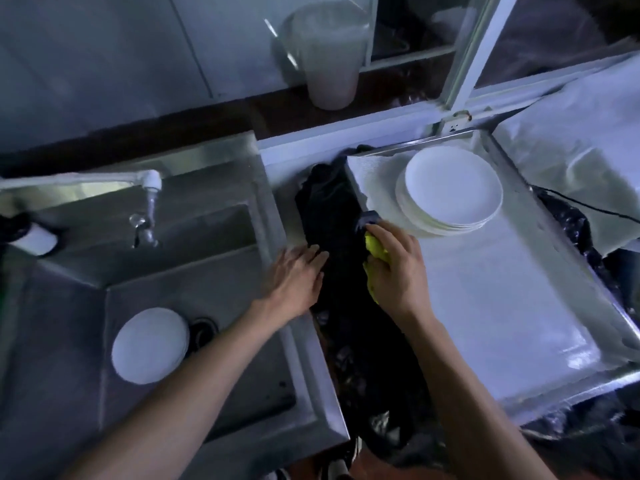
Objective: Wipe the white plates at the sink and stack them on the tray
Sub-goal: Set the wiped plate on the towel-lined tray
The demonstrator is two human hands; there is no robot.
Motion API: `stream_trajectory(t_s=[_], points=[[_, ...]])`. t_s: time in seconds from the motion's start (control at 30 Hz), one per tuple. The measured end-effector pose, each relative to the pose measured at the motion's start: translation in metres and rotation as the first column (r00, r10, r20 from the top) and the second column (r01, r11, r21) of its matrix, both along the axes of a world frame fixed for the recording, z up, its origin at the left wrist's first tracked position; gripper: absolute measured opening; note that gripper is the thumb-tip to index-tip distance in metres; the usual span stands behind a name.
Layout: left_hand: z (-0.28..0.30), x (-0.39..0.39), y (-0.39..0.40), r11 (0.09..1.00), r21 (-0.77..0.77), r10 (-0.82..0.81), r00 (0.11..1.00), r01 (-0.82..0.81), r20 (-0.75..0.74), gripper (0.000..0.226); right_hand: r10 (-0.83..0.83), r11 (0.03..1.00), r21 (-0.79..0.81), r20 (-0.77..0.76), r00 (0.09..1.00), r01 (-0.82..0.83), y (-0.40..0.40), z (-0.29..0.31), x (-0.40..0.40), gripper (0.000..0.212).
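Note:
A stack of several white plates (450,192) stands at the far end of the metal tray (512,306), which is lined with white cloth. More white plates (149,344) lie in the steel sink (242,375) at the lower left, beside the drain. My right hand (394,268) grips a yellow-green cloth (375,252) over the tray's left edge, just short of the stack. My left hand (298,278) lies flat with straight fingers on the sink's right rim and holds nothing.
A dark cloth (332,216) fills the gap between sink and tray. A white faucet (149,188) reaches over the sink's far side. A translucent plastic container (325,53) stands on the back ledge. White sheeting (588,140) covers the far right.

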State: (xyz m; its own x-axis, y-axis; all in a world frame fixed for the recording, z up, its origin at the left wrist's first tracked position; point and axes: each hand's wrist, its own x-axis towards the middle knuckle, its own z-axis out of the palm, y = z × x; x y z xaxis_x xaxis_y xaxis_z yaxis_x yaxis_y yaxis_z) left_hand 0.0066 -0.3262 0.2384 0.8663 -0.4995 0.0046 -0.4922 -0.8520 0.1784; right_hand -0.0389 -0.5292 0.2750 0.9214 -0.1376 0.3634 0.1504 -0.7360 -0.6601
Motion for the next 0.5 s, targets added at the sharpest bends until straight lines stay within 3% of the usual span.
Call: stream_trajectory(t_s=[0.13, 0.27, 0.5], points=[[-0.01, -0.022, 0.084, 0.995, 0.022, 0.094, 0.993, -0.093, -0.069, 0.042, 0.151, 0.988, -0.009, -0.04, 0.988, -0.151, 0.082, -0.002, 0.011, 0.056], [-0.022, -0.043, 0.169, 0.969, 0.164, 0.208, 0.968, -0.185, -0.138, 0.049, 0.29, 0.957, 0.008, -0.129, 0.948, -0.291, 0.167, -0.018, 0.013, 0.058], [-0.043, -0.071, 0.294, 0.925, 0.041, 0.378, 0.903, -0.378, -0.203, 0.018, 0.423, 0.895, -0.015, -0.293, 0.857, -0.447, 0.296, -0.053, 0.01, 0.058]])
